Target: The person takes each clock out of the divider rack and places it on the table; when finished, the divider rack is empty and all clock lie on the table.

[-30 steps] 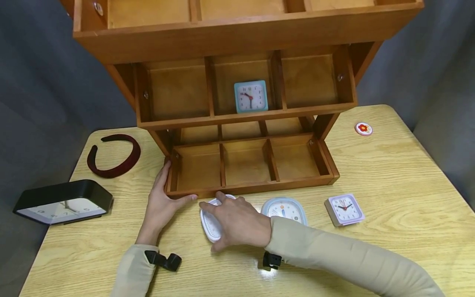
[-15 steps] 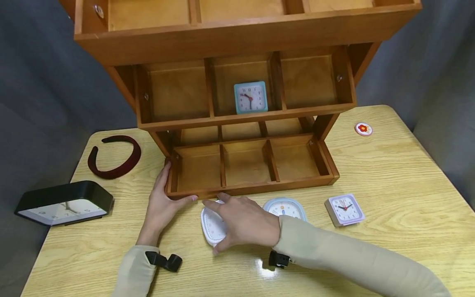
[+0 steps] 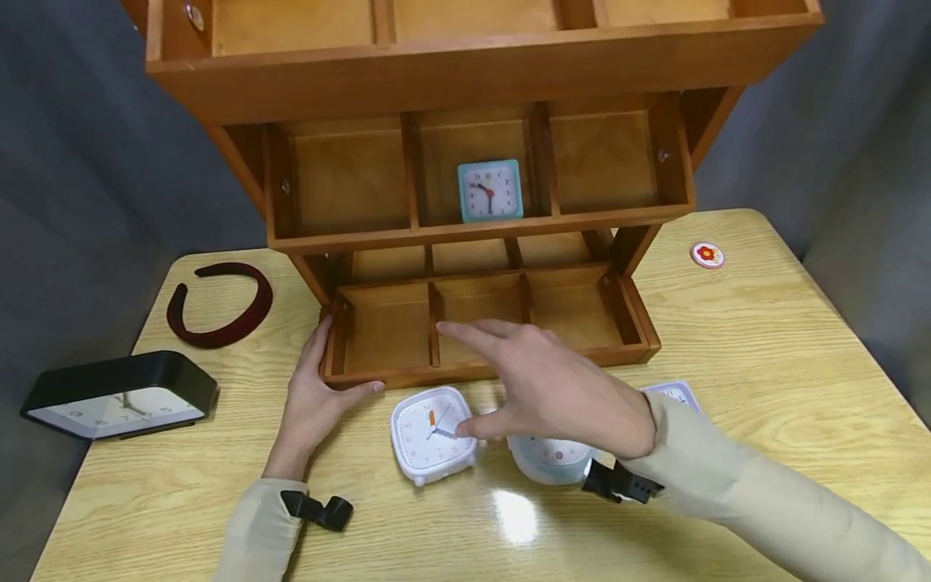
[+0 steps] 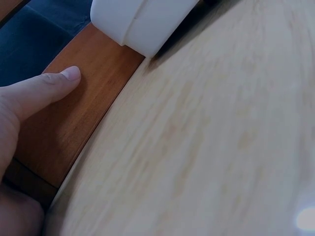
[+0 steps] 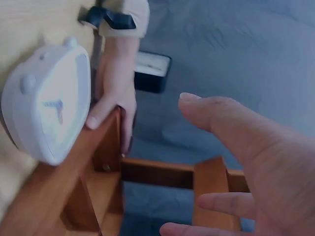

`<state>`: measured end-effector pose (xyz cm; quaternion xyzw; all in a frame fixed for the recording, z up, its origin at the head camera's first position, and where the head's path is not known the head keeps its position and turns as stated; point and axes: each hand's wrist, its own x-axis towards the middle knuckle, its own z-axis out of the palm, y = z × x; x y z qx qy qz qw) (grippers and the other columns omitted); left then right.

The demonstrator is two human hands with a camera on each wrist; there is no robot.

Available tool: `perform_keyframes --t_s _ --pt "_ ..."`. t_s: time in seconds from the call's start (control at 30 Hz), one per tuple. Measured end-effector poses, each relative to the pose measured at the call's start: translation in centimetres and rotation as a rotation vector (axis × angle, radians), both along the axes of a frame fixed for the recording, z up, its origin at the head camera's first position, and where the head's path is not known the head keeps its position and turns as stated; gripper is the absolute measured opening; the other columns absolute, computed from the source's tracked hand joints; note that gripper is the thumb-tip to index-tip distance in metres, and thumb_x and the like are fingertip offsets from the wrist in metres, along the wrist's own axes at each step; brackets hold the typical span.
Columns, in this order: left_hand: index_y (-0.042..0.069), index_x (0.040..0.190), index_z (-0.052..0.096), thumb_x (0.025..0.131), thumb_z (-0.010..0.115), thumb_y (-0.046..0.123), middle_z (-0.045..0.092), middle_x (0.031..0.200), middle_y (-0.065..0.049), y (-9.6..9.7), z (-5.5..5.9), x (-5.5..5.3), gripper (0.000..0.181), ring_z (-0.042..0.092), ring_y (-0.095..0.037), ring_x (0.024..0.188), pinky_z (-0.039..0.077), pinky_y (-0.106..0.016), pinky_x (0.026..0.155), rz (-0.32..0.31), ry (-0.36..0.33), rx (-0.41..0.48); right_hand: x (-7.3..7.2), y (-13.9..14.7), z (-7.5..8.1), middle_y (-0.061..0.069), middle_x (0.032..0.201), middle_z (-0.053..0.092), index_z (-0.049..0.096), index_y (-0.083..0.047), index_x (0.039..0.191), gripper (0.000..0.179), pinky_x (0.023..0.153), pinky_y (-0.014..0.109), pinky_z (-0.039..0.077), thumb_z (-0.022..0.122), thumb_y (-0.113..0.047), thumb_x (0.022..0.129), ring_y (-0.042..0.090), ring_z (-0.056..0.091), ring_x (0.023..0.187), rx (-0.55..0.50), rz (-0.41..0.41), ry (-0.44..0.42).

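My left hand (image 3: pixel 318 404) rests at the front left corner of a stepped wooden organizer (image 3: pixel 494 373), thumb along the front face and fingers straight along the side. Over the organizer's lowest front edge hovers my right hand (image 3: pixel 560 388), fingers spread and nothing in its grasp. Just below it, a white alarm clock (image 3: pixel 429 440) lies face up on the table, its rim close to the organizer. A pale blue clock (image 3: pixel 549 469) is partly hidden under my right hand and wrist. In the right wrist view the white clock (image 5: pixel 49 103) shows its small feet.
A teal square clock (image 3: pixel 490 190) sits in the middle tier's center compartment. A lilac clock (image 3: pixel 675 392) is mostly behind my right sleeve. At left are a dark red headband (image 3: pixel 250 315) and a black clock (image 3: pixel 120 396); a flower badge (image 3: pixel 707 255) lies back right.
My right hand has let go of the white clock and moved up and to the right, uncovering its face. The left hand stays at the organizer's corner.
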<state>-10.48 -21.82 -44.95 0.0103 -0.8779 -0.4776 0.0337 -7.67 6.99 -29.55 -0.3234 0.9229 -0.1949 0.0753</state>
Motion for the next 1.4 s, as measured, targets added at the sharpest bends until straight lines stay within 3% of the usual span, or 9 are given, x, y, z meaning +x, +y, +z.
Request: perform_keyframes --t_s 0.13,0.47,0.7,0.9,1.23,1.4 --pt "0.031 0.156 0.014 0.065 0.091 0.029 0.017 0.162 -0.001 -0.1 0.0 0.0 0.119 0.023 -0.032 0.147 0.024 -0.053 0.117 0.004 0.004 -0.006 -0.2 1.0 0.7 0.010 0.139 0.055 0.039 -0.018 0.148 0.097 0.094 0.044 0.053 0.086 -0.043 0.068 0.020 0.066 0.100 -0.028 -0.021 0.046" --pt "0.032 0.156 0.013 0.066 0.091 0.030 0.016 0.162 -0.001 0.0 -0.1 0.1 0.119 0.022 -0.032 0.147 0.023 -0.054 0.117 0.007 -0.012 0.004 -0.5 2.4 1.4 0.013 0.133 0.058 0.041 -0.015 0.147 0.094 0.082 0.035 0.057 0.086 -0.040 0.069 0.014 0.064 0.080 -0.062 -0.016 0.080" --pt "0.031 0.156 0.013 0.066 0.091 0.029 0.016 0.162 -0.003 0.0 0.0 0.1 0.119 0.022 -0.033 0.147 0.023 -0.054 0.117 0.010 -0.010 -0.003 -1.0 3.2 3.5 0.011 0.133 0.059 0.042 -0.016 0.147 0.091 0.091 0.041 0.054 0.085 -0.041 0.071 0.025 0.064 0.109 -0.108 -0.025 0.186" --pt "0.032 0.156 0.014 0.066 0.091 0.029 0.016 0.162 -0.001 0.1 0.0 0.0 0.119 0.021 -0.032 0.148 0.022 -0.053 0.118 0.014 -0.014 -0.001 -1.8 3.8 5.2 0.010 0.139 0.055 0.043 -0.017 0.146 0.091 0.100 0.045 0.049 0.083 -0.049 0.070 0.028 0.058 0.122 -0.124 -0.067 0.263" --pt "0.032 0.156 0.014 0.066 0.091 0.030 0.016 0.162 -0.002 0.3 -0.2 -0.1 0.119 0.022 -0.032 0.147 0.024 -0.054 0.117 0.009 -0.010 -0.009 -4.0 4.0 7.6 0.010 0.135 0.059 0.045 -0.011 0.144 0.083 0.097 0.043 0.050 0.082 -0.040 0.075 0.027 0.061 0.116 -0.168 -0.100 0.377" --pt "0.031 0.156 0.013 0.066 0.091 0.031 0.016 0.162 -0.002 -0.1 -0.1 0.0 0.119 0.021 -0.032 0.148 0.023 -0.054 0.117 0.004 -0.005 -0.009 -5.4 3.0 8.4 0.009 0.130 0.062 0.047 -0.009 0.140 0.076 0.087 0.040 0.051 0.079 -0.041 0.078 0.025 0.064 0.096 -0.167 -0.125 0.412"
